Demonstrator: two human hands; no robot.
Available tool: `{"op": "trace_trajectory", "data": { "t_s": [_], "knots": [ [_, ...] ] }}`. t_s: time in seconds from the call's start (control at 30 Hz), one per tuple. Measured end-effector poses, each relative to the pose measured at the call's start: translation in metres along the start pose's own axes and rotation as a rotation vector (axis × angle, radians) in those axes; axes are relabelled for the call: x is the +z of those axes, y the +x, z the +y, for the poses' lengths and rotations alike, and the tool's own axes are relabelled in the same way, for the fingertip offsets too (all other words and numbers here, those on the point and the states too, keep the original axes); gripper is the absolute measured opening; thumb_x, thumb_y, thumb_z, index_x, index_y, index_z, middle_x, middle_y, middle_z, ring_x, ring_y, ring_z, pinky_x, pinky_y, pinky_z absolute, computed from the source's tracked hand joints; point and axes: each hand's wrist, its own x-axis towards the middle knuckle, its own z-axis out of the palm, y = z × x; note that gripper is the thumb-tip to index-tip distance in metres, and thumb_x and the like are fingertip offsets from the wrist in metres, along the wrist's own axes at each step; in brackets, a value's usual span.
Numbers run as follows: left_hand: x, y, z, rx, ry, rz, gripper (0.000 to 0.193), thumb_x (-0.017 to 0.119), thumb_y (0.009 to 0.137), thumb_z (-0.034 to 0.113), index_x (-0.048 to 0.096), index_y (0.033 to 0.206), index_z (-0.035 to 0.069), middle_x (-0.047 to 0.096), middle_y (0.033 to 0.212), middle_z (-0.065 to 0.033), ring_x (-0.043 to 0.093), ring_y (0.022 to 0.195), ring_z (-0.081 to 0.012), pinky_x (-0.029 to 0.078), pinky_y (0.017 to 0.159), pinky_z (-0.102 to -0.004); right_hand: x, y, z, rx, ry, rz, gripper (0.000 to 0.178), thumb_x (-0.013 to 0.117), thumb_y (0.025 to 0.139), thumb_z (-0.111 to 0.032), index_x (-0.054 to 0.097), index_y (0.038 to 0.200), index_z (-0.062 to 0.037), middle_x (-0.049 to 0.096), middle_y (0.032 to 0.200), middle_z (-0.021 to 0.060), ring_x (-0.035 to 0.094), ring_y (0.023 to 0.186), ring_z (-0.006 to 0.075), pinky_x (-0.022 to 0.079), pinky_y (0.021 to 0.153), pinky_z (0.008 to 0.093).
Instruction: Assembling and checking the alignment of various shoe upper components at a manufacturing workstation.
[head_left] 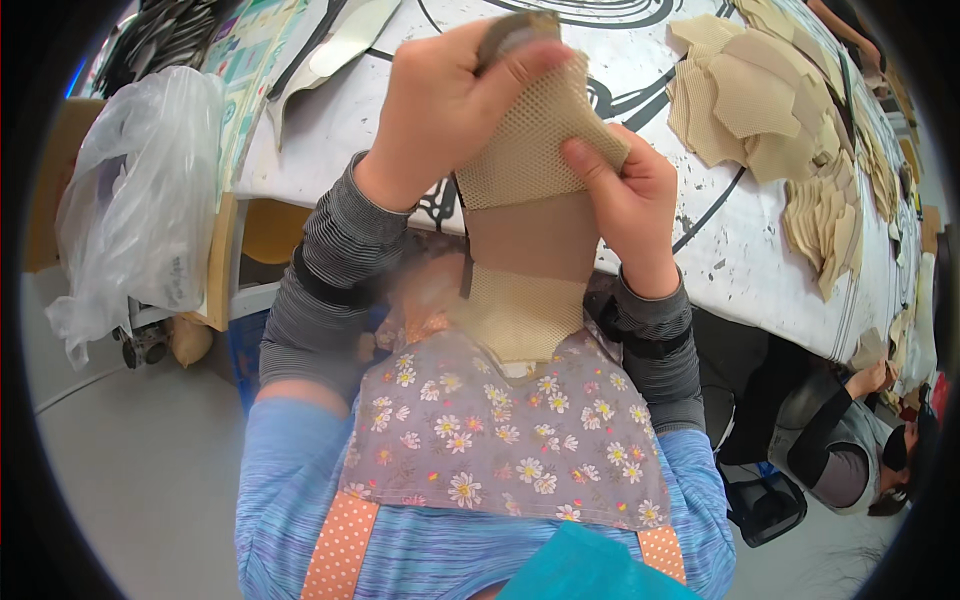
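A beige mesh fabric piece (525, 135) is held up between my two hands over the table's near edge. My left hand (440, 105) is closed on its upper end, thumb pressed near a dark brown edge (515, 35). On the right side, my right hand (640, 200) pinches the mesh between thumb and fingers. Below the mesh comes a smooth tan band (535, 238), then more mesh (525, 315) hanging down in front of my flowered apron (500, 430). Whether these are one piece or several joined is hard to tell.
Stacks of beige cut pieces (755, 95) lie on the white, black-marked table cover (720, 260) at right. At left are a clear plastic bag (150, 190), a white curved piece (345, 45) and dark strips (150, 40). Another person (840, 440) sits at the right edge.
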Motion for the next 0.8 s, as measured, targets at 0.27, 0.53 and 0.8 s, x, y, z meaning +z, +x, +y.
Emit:
{"op": "trace_trajectory", "data": {
  "t_s": [0.27,0.53,0.8],
  "knots": [
    [-0.003,0.002,-0.015,-0.082,-0.056,0.02,0.018,0.06,0.096,0.021,0.062,0.098,0.003,0.067,0.077,-0.0024,0.056,0.062,-0.0048,0.041,0.051,-0.0226,-0.015,-0.002,0.012,0.191,0.083,-0.13,0.026,0.068,0.091,-0.02,0.066,0.106,0.0011,0.067,0.086,0.002,0.055,0.077,0.0039,0.045,0.066,0.0212],
    [0.025,-0.03,-0.033,-0.318,-0.415,-0.004,0.057,0.073,0.086,0.023,0.044,0.128,-0.004,0.064,0.105,-0.0089,0.062,0.092,-0.015,0.049,0.084,-0.0282,-0.029,0.002,0.006,0.175,0.081,0.2,0.032,0.068,0.09,-0.023,0.063,0.107,0.003,0.069,0.091,0.0057,0.063,0.08,0.0111,0.051,0.072,0.0263],
    [0.029,-0.033,-0.015,-0.544,-0.626,-0.224,0.034,0.063,0.093,0.022,0.061,0.113,-0.005,0.068,0.098,-0.0066,0.061,0.088,-0.0083,0.05,0.078,-0.0236,-0.025,0.001,0.004,0.062,0.068,0.16,0.03,0.066,0.092,-0.022,0.061,0.109,0.0026,0.069,0.092,0.0058,0.064,0.08,0.0112,0.051,0.071,0.024]
  ]
}}
